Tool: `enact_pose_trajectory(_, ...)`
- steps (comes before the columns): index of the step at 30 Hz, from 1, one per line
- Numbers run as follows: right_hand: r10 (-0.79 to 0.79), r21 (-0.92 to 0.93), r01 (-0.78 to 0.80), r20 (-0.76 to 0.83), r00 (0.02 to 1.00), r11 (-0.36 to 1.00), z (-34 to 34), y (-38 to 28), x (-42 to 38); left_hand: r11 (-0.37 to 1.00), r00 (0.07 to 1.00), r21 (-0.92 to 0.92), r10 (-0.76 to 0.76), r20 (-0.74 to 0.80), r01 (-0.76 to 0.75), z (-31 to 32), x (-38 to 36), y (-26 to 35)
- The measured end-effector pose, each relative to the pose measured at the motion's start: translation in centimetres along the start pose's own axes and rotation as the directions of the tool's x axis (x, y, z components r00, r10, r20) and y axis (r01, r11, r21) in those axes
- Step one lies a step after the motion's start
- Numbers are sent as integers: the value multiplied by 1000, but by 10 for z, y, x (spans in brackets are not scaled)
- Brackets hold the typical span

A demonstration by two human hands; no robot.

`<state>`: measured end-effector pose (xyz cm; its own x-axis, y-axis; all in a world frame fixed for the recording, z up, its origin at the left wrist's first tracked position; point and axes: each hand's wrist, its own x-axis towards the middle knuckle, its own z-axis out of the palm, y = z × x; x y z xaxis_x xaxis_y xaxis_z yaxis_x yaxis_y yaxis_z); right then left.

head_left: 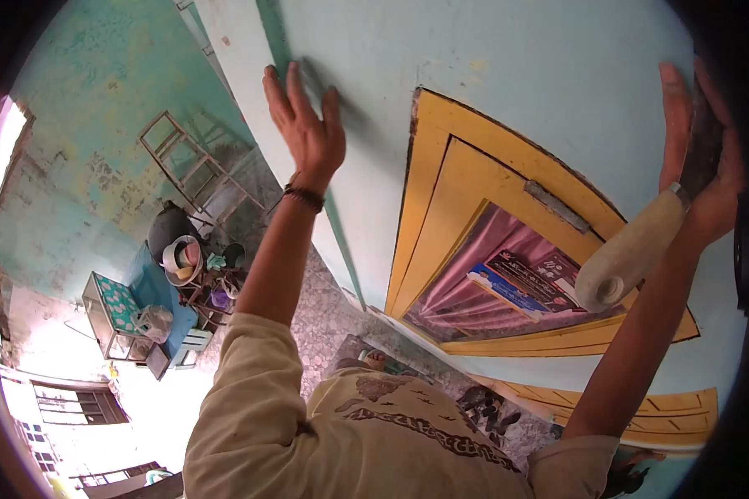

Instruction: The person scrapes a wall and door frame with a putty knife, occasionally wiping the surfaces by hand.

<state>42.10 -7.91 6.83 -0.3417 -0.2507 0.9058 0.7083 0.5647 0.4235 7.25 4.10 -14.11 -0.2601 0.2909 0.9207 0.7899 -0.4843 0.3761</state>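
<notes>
My left hand (308,129) is raised to the pale blue wall (366,125), close to its vertical edge. Its fingers are spread and hold nothing; a dark band circles the wrist. At the far right, my right hand (714,179) grips a wooden-handled tool with a dark metal blade (632,249). The thick handle points down toward me, and the blade lies among the fingers, partly hidden by them and by the dark border of the view. Behind the handle is a yellow-framed window or door panel (441,191) with a metal handle (556,206), pink curtain and stickers.
A wooden ladder (195,166) leans against the stained green wall (83,175). Basins (181,259), bags and a glass-sided case (112,312) stand at the left. Several dark items, apparently shoes (487,409), lie on the patterned floor (320,312) below.
</notes>
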Motion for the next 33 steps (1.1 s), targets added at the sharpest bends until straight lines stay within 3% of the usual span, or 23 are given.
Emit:
enact_pose_trajectory(1, 14, 16, -14, 1, 1000, 1000, 1, -1, -1, 993, 999, 112, 35, 5, -35, 7, -3, -7)
enact_pose_trajectory(8, 78, 93, -82, 46, 996, 992, 0, -5, -2, 992, 993, 127, 33, -114, -19, 25, -10, -28)
enact_pose_trajectory(11, 48, 131, -44, -27, 998, 990, 7, -9, -2, 993, 988, 112, 64, -139, -48, 25, -11, -34)
enact_pose_trajectory(16, -179, -40, 181, 50, 983, 983, 0, 3, 1, 990, 983, 99, 113, -142, -99, 22, -18, -52)
enact_pose_trajectory(33, -289, -82, 298, 102, 952, 951, 0, 5, 6, 992, 974, 117, 70, -217, -45, 27, -22, -62)
